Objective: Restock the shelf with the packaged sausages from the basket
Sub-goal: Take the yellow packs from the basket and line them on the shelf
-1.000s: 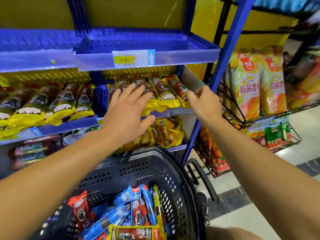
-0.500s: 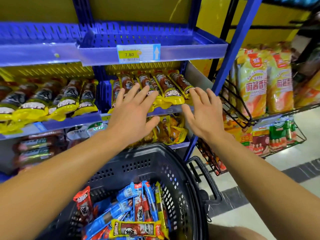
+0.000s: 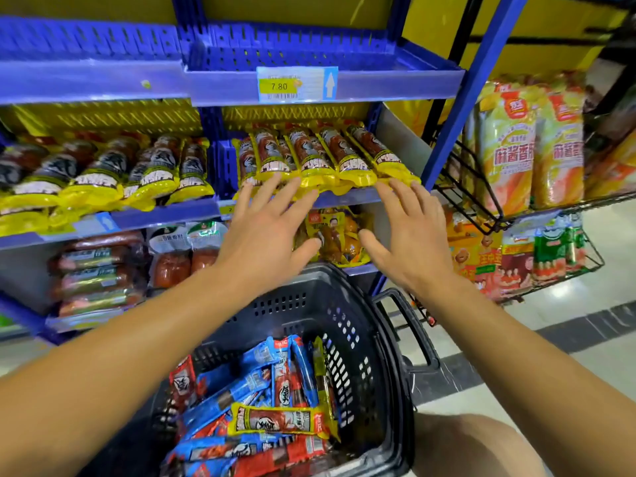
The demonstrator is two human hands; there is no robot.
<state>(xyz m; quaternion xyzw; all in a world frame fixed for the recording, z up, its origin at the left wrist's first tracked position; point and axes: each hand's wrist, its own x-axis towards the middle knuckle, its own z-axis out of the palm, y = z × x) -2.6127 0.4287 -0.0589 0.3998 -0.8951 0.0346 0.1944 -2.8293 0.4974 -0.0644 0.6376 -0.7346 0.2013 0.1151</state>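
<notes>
— So, how are the hands?
— Left hand [image 3: 265,235] and right hand [image 3: 409,235] reach out, palms down, fingers spread wide, holding nothing, fingertips at the shelf's [image 3: 347,197] sausages [image 3: 320,156].
— The rest?
— In the basket [image 3: 364,342].

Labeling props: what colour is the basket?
Black, perforated plastic basket, clearest in the head view.

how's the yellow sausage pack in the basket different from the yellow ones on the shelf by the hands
The yellow pack in the basket lies alone, crosswise on top of blue and red packs; the yellow packs on the shelf sit side by side in a neat row, ends pointing outward. The basket pack is clear of both hands; the shelf row has the left hand and right hand open at its front edge. Both show dark sausage in yellow wrappers.
</notes>
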